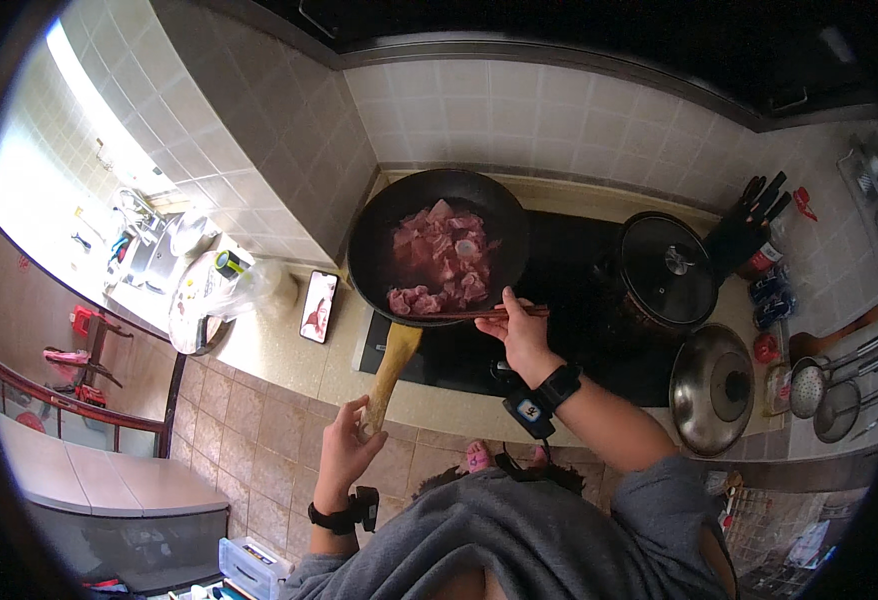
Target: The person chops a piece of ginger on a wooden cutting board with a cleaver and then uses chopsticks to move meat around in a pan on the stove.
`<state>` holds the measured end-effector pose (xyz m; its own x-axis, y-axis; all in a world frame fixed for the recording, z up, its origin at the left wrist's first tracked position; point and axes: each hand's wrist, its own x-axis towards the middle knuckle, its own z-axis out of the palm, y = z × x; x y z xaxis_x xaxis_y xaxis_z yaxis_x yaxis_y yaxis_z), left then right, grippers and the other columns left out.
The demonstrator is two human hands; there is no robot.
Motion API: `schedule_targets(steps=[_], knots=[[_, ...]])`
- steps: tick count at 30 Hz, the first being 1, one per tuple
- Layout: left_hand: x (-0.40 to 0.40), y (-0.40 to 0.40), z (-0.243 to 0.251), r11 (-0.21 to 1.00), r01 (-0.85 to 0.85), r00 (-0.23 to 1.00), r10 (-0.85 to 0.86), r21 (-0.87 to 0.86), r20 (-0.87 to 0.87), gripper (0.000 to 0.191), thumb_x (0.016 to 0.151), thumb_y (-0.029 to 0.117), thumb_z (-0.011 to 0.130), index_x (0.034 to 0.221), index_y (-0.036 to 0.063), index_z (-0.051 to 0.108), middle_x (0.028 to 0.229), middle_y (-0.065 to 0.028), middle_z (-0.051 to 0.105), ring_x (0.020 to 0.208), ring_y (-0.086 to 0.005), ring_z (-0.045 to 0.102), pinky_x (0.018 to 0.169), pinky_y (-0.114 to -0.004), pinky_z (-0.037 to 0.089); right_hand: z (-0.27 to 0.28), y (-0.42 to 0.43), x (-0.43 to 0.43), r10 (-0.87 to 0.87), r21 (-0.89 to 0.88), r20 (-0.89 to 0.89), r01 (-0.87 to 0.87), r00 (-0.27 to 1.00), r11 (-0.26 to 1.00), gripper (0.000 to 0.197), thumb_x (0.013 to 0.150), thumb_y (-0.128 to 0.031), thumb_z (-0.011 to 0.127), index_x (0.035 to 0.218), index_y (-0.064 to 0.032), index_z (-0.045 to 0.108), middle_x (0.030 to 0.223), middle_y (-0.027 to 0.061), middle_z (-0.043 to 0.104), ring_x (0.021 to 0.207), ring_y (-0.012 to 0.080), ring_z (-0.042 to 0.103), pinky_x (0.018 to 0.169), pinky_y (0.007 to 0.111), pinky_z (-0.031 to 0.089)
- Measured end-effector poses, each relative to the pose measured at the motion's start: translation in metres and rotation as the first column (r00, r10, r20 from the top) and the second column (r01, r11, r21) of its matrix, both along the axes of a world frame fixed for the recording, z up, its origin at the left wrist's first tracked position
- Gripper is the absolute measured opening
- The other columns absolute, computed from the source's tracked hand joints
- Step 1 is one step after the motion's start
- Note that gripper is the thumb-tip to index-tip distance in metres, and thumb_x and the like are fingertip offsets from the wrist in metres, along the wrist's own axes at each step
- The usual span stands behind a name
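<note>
A dark wok [367, 251] sits over the left part of the black cooktop [559, 262], with pieces of raw-looking pinkish meat [446, 255] inside. Its yellowish wooden handle [394, 367] points toward me, and my left hand [349, 446] grips the handle's end. In my right hand [520, 336] is a pair of reddish-brown chopsticks [476, 313]. They lie nearly level across the wok's near rim, tips toward the left beside the meat. Both wrists carry black strapped devices.
A glass-lidded pot [668, 270] stands right of the wok. Nearer me lies a metal lid [711, 390]. A phone [319, 307] lies left on the counter, beyond it a plastic bag [247, 292]. A knife block [743, 225] and hanging strainers [810, 386] are at right.
</note>
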<state>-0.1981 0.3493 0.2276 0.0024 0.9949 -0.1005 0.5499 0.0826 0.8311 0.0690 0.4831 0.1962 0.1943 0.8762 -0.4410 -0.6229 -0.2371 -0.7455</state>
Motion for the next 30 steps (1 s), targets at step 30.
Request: schedule_targets(steps=[30], knots=[[-0.001,-0.003,-0.005,1.0,-0.028,0.998,0.028,0.01,0.051,0.051,0.068,0.003,0.07,0.115,0.0021,0.051,0.078,-0.009,0.063,0.061,-0.0086,0.052,0.058,-0.024,0.045,-0.034,0.003,0.052,-0.395,0.03,-0.44,0.453,0.806,0.891,0.027,0.09,-0.026,0.056,0.081,0.0001,0.055,0.083,0.0136,0.064,0.086,0.0227,0.064,0.084,0.031,0.053]])
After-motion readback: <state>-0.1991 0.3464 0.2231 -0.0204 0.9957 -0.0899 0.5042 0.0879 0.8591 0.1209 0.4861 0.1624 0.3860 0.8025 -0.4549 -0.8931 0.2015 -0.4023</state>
